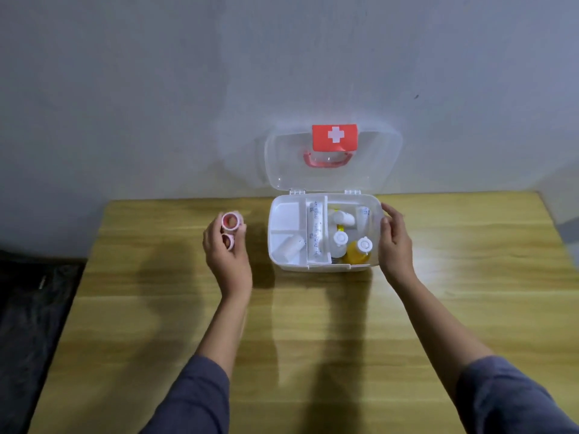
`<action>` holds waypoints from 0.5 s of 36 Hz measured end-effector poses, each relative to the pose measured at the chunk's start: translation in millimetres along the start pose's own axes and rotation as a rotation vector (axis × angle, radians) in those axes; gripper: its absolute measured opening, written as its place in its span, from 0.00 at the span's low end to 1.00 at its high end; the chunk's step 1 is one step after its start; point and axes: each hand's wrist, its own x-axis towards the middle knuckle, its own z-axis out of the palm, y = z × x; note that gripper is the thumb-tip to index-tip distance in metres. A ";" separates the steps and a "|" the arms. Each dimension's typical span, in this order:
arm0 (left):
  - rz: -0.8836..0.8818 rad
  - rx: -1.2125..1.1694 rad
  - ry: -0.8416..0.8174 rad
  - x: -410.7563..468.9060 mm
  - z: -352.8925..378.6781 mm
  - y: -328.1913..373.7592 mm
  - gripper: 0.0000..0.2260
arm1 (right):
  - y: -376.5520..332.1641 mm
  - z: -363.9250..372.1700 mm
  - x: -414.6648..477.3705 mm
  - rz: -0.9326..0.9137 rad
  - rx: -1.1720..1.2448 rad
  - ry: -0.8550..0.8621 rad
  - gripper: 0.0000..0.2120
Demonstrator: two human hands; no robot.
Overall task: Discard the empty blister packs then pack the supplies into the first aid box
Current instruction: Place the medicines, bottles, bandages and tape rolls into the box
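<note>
Grey-blue sleeves (191, 399) nearest, soft matte cloth. Worktop (156, 308) pale wood-grain planks, slight sheen. Left hand (226, 252) curled around two small pink-rimmed tape rolls (230, 228), round, hollow-cored, held left of first aid box (313, 267). Right hand (395, 244) open, fingers spread against box's right wall, holding nothing. Box: translucent white plastic, rounded corners, on worktop's far edge. Clear lid (369, 161) upright, red cross label (334, 137). Inside: divided white tray (286, 228), bandage roll (291, 247), white-capped bottles (340, 242), one amber.
</note>
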 end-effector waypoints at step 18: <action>0.248 0.263 -0.566 7.2 66.9 35.4 0.20 | -2.8 -4.9 2.3 -0.024 -0.009 -0.045 0.15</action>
